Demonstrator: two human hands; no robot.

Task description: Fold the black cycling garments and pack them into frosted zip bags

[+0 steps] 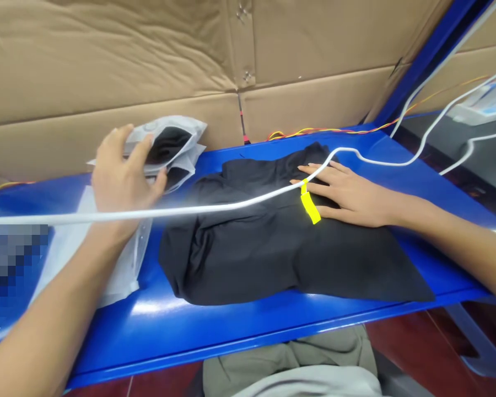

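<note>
A black cloth garment (pixel 248 253) lies spread over the blue table, with creases on its left part. My right hand (pixel 347 193) rests flat on its upper right, fingers stretched out and apart. To the left, my left hand (pixel 122 171) is over frosted plastic bags (pixel 186 129) with dark cloth showing in their mouths. Its fingers and thumb are spread, and it partly hides the bags; whether the fingertips touch them I cannot tell. Below that hand and forearm, another frosted bag (pixel 124 270) lies flat on the table.
A white cable (pixel 215 208) with a yellow tag (pixel 311 208) runs across in front of both hands. Padded brown panels (pixel 314 44) stand behind the blue table (pixel 215 336). Thin red and yellow wires (pixel 310 132) follow the back edge. A pale device (pixel 479 105) sits at far right.
</note>
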